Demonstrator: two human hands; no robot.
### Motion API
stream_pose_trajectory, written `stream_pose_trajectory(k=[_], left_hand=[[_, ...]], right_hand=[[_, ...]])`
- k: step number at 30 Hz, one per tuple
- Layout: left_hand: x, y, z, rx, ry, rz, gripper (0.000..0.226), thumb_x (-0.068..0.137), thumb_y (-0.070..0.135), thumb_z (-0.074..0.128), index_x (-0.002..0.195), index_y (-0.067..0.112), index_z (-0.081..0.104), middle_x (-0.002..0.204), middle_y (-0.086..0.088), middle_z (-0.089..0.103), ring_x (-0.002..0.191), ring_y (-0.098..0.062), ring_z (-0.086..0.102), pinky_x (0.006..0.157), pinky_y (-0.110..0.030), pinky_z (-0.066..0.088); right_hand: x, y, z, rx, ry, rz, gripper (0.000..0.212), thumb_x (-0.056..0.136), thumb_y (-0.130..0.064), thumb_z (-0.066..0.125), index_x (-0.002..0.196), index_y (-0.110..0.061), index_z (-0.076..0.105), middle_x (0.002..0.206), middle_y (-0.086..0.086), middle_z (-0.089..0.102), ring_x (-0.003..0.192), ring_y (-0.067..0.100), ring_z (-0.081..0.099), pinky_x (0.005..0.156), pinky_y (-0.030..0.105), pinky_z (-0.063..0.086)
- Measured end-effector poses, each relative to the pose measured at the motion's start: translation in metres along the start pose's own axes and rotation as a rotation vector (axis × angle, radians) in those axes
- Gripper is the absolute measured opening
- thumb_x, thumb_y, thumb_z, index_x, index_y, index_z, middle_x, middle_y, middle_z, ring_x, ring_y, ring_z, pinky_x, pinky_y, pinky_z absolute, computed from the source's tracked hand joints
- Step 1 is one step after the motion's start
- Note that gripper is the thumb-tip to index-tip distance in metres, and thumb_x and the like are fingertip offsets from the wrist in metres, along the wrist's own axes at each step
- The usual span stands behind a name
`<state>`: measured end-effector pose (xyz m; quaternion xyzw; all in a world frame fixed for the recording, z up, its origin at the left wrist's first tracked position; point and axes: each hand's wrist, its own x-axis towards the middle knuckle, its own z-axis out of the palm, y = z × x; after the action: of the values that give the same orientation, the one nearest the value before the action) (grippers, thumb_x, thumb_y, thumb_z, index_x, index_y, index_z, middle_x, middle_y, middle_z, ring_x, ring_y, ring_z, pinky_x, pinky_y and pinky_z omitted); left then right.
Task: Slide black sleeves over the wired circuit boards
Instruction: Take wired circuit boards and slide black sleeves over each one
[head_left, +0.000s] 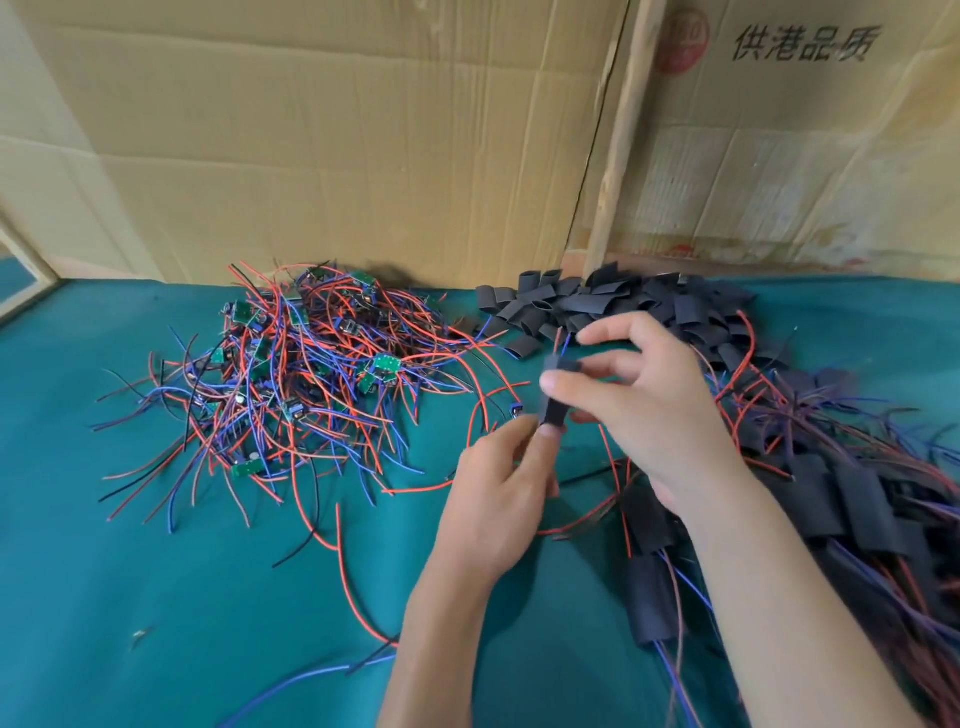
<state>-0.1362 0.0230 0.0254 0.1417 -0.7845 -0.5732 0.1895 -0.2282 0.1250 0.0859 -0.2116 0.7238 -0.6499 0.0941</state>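
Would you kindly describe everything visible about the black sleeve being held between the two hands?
The black sleeve is a short, matte, flattened tube, seemingly soft plastic. It stands roughly upright above the green cloth, clear of both piles. The left hand pinches its lower end; the right hand grips its upper part. A red and a blue wire poke out of its top. Any board inside is hidden.
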Motion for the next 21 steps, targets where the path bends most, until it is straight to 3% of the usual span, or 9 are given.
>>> stream_pose_trajectory(k=[1, 3, 6, 9, 12, 17, 21], left_hand=[[0.001, 0.001, -0.001, -0.050, 0.023, -0.014, 0.024, 0.086, 0.038, 0.043, 0.093, 0.029, 0.064, 0.068, 0.004, 0.064, 0.048, -0.016, 0.050, 0.055, -0.031, 0.039], [0.001, 0.002, -0.002, -0.150, 0.037, -0.038, 0.036, 0.077, 0.025, 0.044, 0.107, 0.034, 0.062, 0.080, 0.006, 0.067, 0.053, -0.013, 0.053, 0.055, -0.025, 0.041], [-0.001, 0.002, -0.004, -0.215, 0.017, -0.031, 0.064, 0.071, 0.018, 0.043, 0.134, 0.033, 0.047, 0.085, 0.014, 0.058, 0.063, -0.002, 0.049, 0.062, -0.022, 0.040], [-0.004, 0.005, -0.005, -0.265, -0.027, -0.019, 0.078, 0.071, 0.016, 0.041, 0.148, 0.028, 0.030, 0.105, 0.003, 0.050, 0.075, -0.001, 0.053, 0.063, -0.010, 0.039], [-0.006, 0.007, -0.007, -0.294, -0.058, -0.020, 0.081, 0.072, 0.015, 0.042, 0.151, 0.026, 0.027, 0.109, 0.001, 0.050, 0.063, 0.005, 0.048, 0.059, -0.006, 0.039], [-0.005, 0.009, -0.008, -0.407, -0.023, -0.036, 0.084, 0.065, 0.007, 0.044, 0.147, 0.027, 0.034, 0.117, 0.001, 0.057, 0.068, -0.003, 0.050, 0.060, -0.012, 0.043], [-0.003, 0.006, -0.010, -0.379, 0.019, -0.065, 0.074, 0.066, 0.010, 0.051, 0.137, 0.030, 0.049, 0.111, 0.003, 0.065, 0.087, -0.007, 0.059, 0.073, -0.014, 0.047]], right_hand=[[-0.001, 0.002, 0.002, 0.007, -0.057, 0.031, 0.047, 0.064, -0.025, 0.087, 0.105, -0.024, 0.063, 0.084, 0.002, 0.078, 0.077, 0.024, 0.072, 0.089, 0.057, 0.058], [-0.002, 0.005, 0.006, 0.013, -0.133, 0.056, 0.046, 0.067, -0.021, 0.087, 0.107, -0.023, 0.066, 0.085, 0.003, 0.078, 0.073, 0.022, 0.070, 0.088, 0.054, 0.059], [-0.003, 0.008, 0.009, 0.027, -0.247, 0.093, 0.031, 0.077, -0.006, 0.084, 0.104, -0.017, 0.074, 0.084, 0.003, 0.078, 0.074, 0.019, 0.070, 0.077, 0.038, 0.062], [-0.006, 0.010, 0.008, 0.060, -0.386, 0.156, 0.024, 0.083, 0.002, 0.076, 0.103, -0.010, 0.078, 0.094, 0.008, 0.080, 0.078, 0.016, 0.072, 0.066, 0.023, 0.058], [-0.007, 0.011, 0.007, 0.107, -0.437, 0.176, 0.021, 0.085, 0.003, 0.074, 0.101, -0.010, 0.080, 0.098, 0.009, 0.079, 0.080, 0.015, 0.073, 0.067, 0.024, 0.060], [-0.006, 0.012, 0.005, 0.107, -0.381, 0.157, 0.016, 0.085, -0.004, 0.076, 0.090, -0.017, 0.084, 0.098, 0.008, 0.080, 0.081, 0.021, 0.076, 0.077, 0.041, 0.064], [-0.005, 0.008, 0.001, 0.126, -0.273, 0.106, 0.017, 0.084, -0.001, 0.076, 0.083, -0.015, 0.084, 0.087, 0.009, 0.080, 0.074, 0.020, 0.076, 0.058, 0.026, 0.059]])
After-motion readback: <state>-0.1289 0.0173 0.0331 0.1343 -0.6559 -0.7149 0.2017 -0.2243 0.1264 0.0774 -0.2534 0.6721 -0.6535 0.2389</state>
